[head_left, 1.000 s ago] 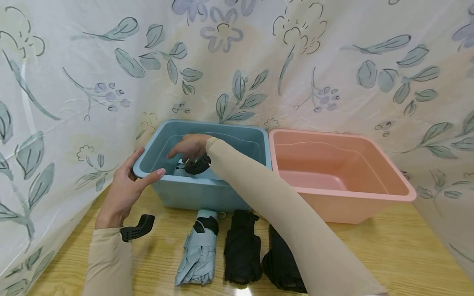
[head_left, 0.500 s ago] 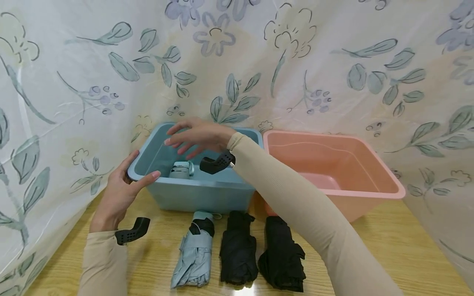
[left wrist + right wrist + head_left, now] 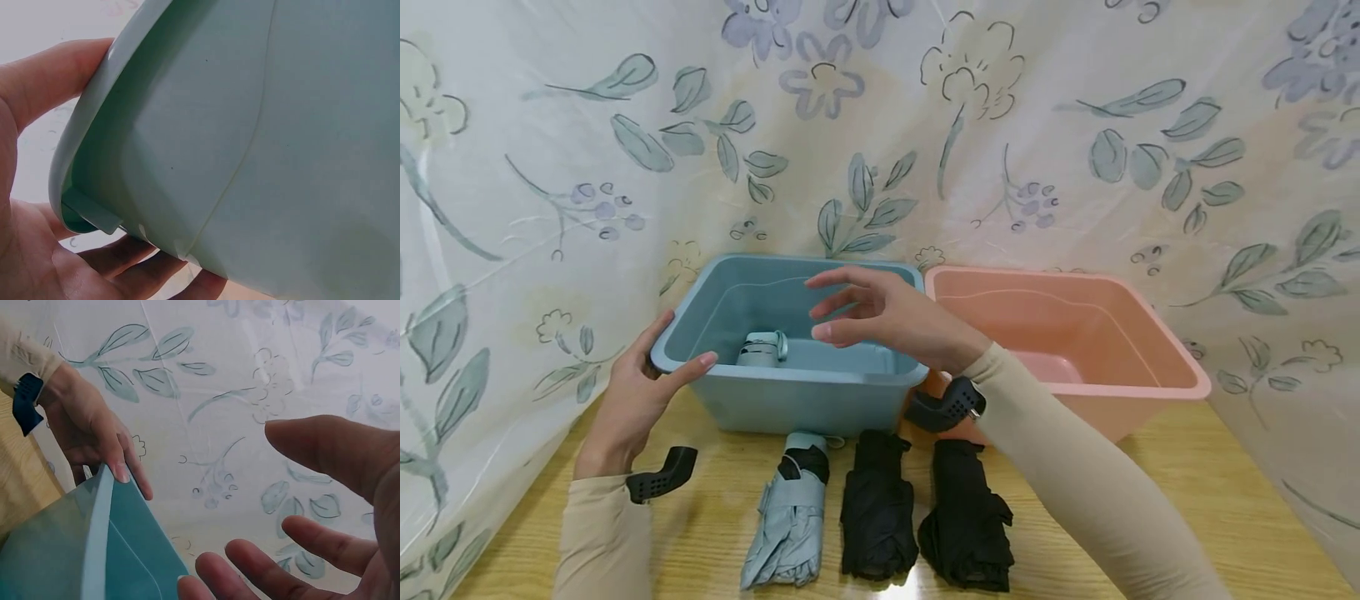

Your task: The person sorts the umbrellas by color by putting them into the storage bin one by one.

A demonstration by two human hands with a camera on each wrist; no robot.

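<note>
My left hand (image 3: 638,392) grips the left end of the blue plastic bin (image 3: 805,407), its thumb over the rim. The left wrist view shows its fingers curled beneath the bin's rim (image 3: 87,125). Over the right part of that bin hovers my right hand (image 3: 895,321), fingers spread and loosely bent, holding nothing. Inside the bin, a light-blue folded umbrella (image 3: 760,350) shows only its end and wrist loop; the front wall hides the rest. On the table lie a grey-blue folded umbrella (image 3: 786,525) and two black folded umbrellas, one in the middle (image 3: 878,517) and one at right (image 3: 966,521).
A pink bin (image 3: 1045,333) stands right beside the blue one, with no object showing inside it. Both stand on a wood-grain table (image 3: 1187,492). A floral curtain (image 3: 880,125) hangs close behind and to the left. Each wrist wears a black camera mount (image 3: 662,477).
My right hand has come up out of the blue bin and moved right, uncovering the umbrella in it. My left hand has kept its hold on the rim. The head view has shifted slightly.
</note>
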